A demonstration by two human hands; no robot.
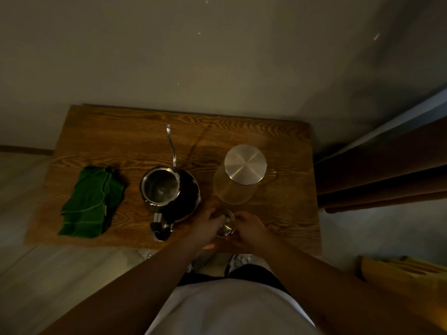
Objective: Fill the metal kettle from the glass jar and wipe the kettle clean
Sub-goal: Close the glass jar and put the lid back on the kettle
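The metal kettle [169, 192] stands in the middle of the wooden table [135, 131], its top uncovered and its thin gooseneck spout pointing away from me. Right of it stands the glass jar [238, 189] with a round metal lid [245, 164] on top and liquid inside. Close to the front edge, between kettle and jar, both my hands hold a small round metal lid [225, 227]. My left hand [205, 226] grips its left side and my right hand [249, 227] its right side. A folded green cloth [93, 201] lies at the left of the table.
The table stands against a plain wall [217, 56]. A dark curtain [387, 170] hangs at the right, and something yellow [406, 274] sits low at the right. Light flooring [29, 262] shows left of the table.
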